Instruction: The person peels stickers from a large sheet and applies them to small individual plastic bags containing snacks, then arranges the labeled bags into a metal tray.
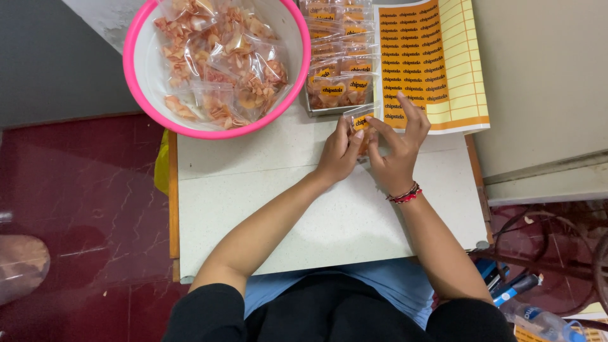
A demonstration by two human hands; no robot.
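Note:
A small clear packet of orange chips [361, 120] with an orange sticker on it is held above the white table [253, 183]. My left hand [340, 152] grips its left edge. My right hand [398, 147] holds its right side, fingertips pressing on the sticker. Just beyond my right hand lies a yellow sheet of orange stickers [430, 60]. A tray of labelled chip packets [339, 60] sits right behind the packet.
A pink-rimmed basin [215, 60] full of unlabelled chip packets stands at the table's far left. A yellow object [163, 166] hangs off the left edge. Red tiled floor lies to the left; plastic bottles [538, 316] lie at the lower right.

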